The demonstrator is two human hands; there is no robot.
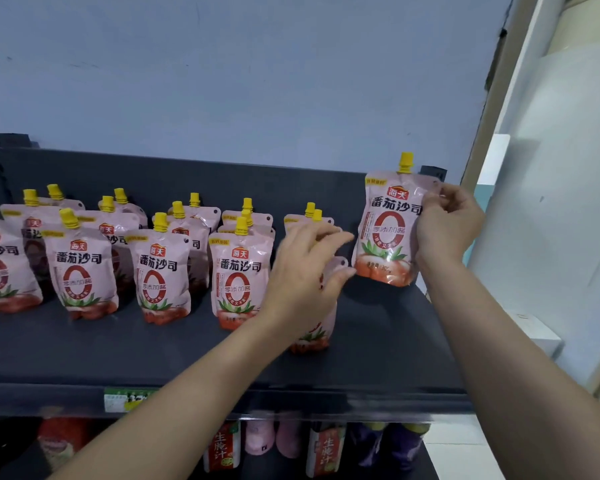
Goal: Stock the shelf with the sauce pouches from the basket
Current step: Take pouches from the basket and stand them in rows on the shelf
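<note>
- Pink sauce pouches (pixel 80 265) with yellow caps stand in rows, several deep, along the left and middle of the dark shelf (pixel 153 348).
- The left hand (pixel 305 271) sits in front of one standing pouch (pixel 321 327), fingers loosely curled; whether it grips this pouch cannot be told.
- The right hand (pixel 444 226) pinches the right edge of an upright pouch (pixel 388 230) at the shelf's right end.
- A price tag (pixel 125 400) is on the shelf's front edge.
</note>
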